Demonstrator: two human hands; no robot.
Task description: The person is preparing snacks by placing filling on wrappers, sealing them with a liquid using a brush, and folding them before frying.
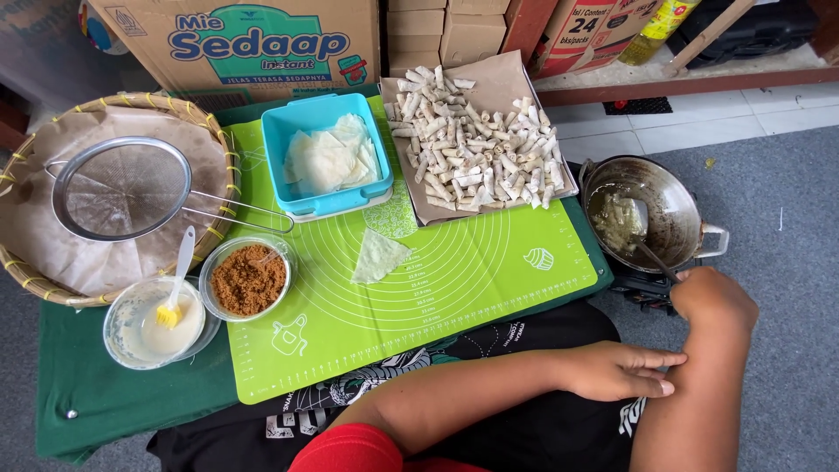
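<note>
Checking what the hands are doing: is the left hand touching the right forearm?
Touching. The head view shows the left hand lying flat on the right forearm, no gap visible.

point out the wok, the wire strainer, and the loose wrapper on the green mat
wok (677,205): head view, on its bare inner wall.
wire strainer (118,188): head view, middle of the mesh bowl.
loose wrapper (377,256): head view, centre of the triangular sheet.

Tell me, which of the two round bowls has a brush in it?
The larger bowl with pale paste, holding a yellow-bristled brush; the other bowl holds brown crumbs.
</note>
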